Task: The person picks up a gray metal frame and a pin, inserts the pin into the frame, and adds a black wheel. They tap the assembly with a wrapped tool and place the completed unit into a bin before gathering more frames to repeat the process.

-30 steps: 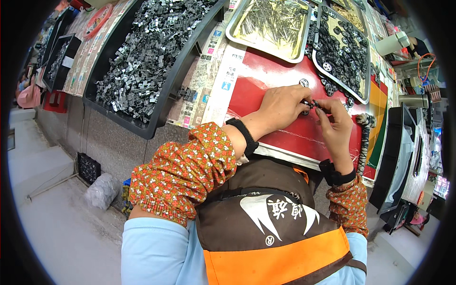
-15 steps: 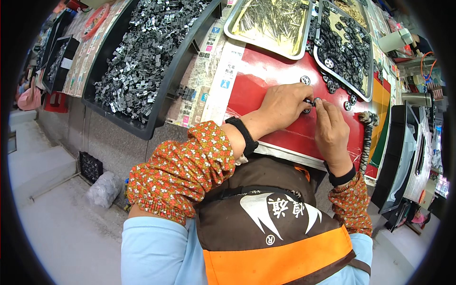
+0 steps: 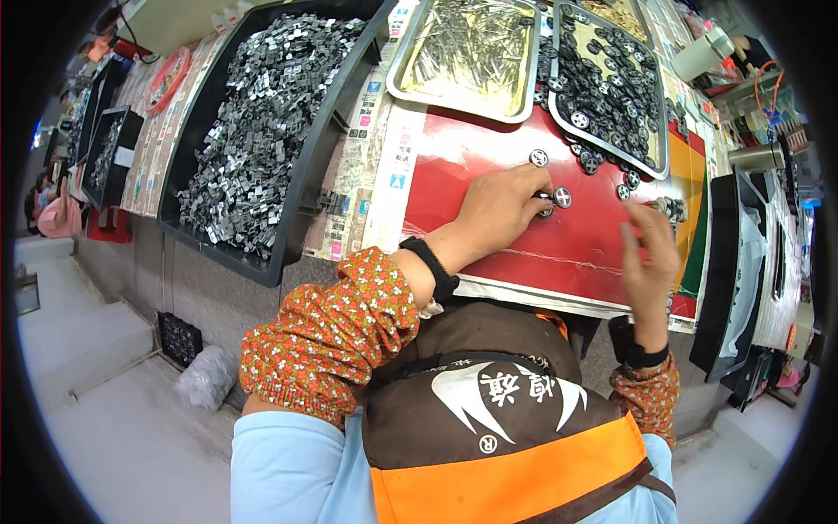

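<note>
My left hand (image 3: 499, 210) rests over the red work surface (image 3: 445, 166), its fingers closed on a small black toy wheel (image 3: 546, 210). Right beside those fingertips is another wheel with a silver spoked hub (image 3: 562, 197); whether an axle joins the two cannot be seen. A loose wheel (image 3: 538, 158) lies just beyond the hand. My right hand (image 3: 650, 258) is apart from the left, thumb and index finger spread. It is beside the hammer (image 3: 672, 210), whose wrapped handle is mostly hidden behind it.
A tray of thin metal pins (image 3: 394, 86) and a tray of black wheels (image 3: 665, 157) stand at the far side, with several wheels spilled near it. A deep black bin (image 3: 278, 253) of small dark metal clips is at the left. Black bins (image 3: 711, 262) stand at the right.
My right hand has left the wheel at my left fingertips and moved right to the hammer, its fingers parting. A silver-hubbed wheel now shows beside my left fingers. The view has shifted slightly.
</note>
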`<state>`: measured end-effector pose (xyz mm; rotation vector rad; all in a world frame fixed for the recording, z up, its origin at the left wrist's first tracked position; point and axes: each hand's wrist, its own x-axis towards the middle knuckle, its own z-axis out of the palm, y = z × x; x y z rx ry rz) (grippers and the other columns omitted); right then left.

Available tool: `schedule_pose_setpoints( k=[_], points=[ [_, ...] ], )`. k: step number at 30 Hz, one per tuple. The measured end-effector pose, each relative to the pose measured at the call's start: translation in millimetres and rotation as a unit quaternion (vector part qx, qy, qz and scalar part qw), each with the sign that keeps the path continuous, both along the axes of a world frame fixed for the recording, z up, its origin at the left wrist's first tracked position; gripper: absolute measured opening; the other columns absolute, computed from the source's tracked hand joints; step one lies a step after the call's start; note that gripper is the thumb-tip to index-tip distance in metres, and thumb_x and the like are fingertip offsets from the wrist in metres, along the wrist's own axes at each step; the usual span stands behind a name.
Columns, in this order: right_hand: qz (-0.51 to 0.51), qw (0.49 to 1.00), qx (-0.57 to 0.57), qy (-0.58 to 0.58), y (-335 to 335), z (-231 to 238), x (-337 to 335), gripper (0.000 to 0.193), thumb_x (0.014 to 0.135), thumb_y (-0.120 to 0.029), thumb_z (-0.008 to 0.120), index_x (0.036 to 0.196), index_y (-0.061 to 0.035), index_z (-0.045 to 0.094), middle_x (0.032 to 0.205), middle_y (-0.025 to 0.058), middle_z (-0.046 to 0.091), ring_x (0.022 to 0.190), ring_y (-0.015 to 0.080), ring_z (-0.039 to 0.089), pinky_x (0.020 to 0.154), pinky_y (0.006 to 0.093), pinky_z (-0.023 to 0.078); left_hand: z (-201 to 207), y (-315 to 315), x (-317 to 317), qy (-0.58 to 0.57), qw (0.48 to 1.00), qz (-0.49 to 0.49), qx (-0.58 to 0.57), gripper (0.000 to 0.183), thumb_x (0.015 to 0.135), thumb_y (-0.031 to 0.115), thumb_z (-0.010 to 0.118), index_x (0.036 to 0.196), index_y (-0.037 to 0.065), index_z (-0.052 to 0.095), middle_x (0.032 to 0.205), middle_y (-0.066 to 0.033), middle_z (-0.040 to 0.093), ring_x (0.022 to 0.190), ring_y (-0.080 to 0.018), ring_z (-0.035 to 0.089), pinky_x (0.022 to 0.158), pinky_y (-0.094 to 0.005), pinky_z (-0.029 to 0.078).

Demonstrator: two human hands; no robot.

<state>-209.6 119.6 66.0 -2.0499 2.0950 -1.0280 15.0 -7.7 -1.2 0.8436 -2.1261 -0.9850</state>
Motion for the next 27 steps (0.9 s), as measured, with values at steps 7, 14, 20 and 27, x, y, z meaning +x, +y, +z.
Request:
schedule_pose_setpoints(
  k=[7, 14, 20, 27],
  points=[
    [-0.245, 0.932, 0.186, 0.190, 73, -54, -115, 0.038, 0.100, -0.016, 0.068, 0.134, -0.0006, 0.057, 0.118, 0.0210, 0.061, 0.109, 0.0432, 0.060, 0.095, 0.0492, 0.049, 5, -1, -2, -0.016, 1.000, -0.012, 0.013, 0.012, 0.093, 0.017, 0.075, 0.100, 0.009, 0.071, 0.092, -0.0077, 0.071, 0.082, -0.0312, 0.069, 0.070, -0.0425, 0.051],
    [-0.259, 0.958, 0.090, 0.082, 74, -50, -109, 0.028, 0.104, -0.013, 0.063, 0.127, 0.0033, 0.057, 0.118, 0.0251, 0.064, 0.108, 0.0455, 0.064, 0.092, 0.0461, 0.052, 7, -1, -5, -0.028, 0.999, -0.006, 0.025, 0.013, 0.093, 0.017, 0.076, 0.102, 0.010, 0.072, 0.093, -0.0074, 0.073, 0.083, -0.0280, 0.071, 0.072, -0.0397, 0.053],
    [-0.079, 0.977, 0.090, -0.175, 47, 23, -16, 0.048, 0.106, -0.005, 0.058, 0.153, 0.0017, 0.050, 0.139, 0.0187, 0.067, 0.119, 0.0288, 0.070, 0.101, 0.0374, 0.052, 8, -1, -1, -0.031, 0.999, 0.000, 0.037, 0.012, 0.093, 0.015, 0.077, 0.101, 0.009, 0.072, 0.093, -0.0078, 0.073, 0.082, -0.0279, 0.071, 0.071, -0.0383, 0.053],
    [0.051, 0.991, 0.073, -0.096, 30, 18, 21, 0.061, 0.101, 0.003, 0.062, 0.159, -0.0098, 0.049, 0.109, 0.0179, 0.067, 0.095, 0.0289, 0.069, 0.088, 0.0298, 0.053, 7, -2, -4, -0.005, 1.000, -0.010, 0.020, 0.011, 0.091, 0.013, 0.078, 0.098, 0.008, 0.072, 0.093, -0.0080, 0.073, 0.083, -0.0287, 0.071, 0.072, -0.0386, 0.054]
  ],
)
